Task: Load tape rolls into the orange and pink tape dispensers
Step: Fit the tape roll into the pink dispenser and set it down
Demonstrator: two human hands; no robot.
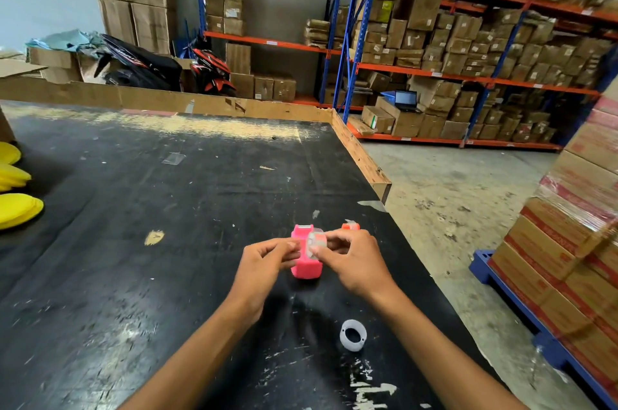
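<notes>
A pink tape dispenser [306, 267] stands on the black table [133, 209]. A clear tape roll [315, 244] is held just above and in front of it. My left hand [264, 271] pinches the roll from the left and my right hand [352, 259] grips it from the right. The orange tape dispenser [350, 226] peeks out just behind my right hand, mostly hidden. A second clear tape roll [353, 334] lies on the table nearer to me, below my right forearm.
Yellow disc-shaped items [16, 207] sit at the table's left edge. A cardboard rim [363, 155] lines the far and right edges of the table. Stacked cartons on a blue pallet [568, 242] stand to the right, and shelving racks [434, 41] fill the back.
</notes>
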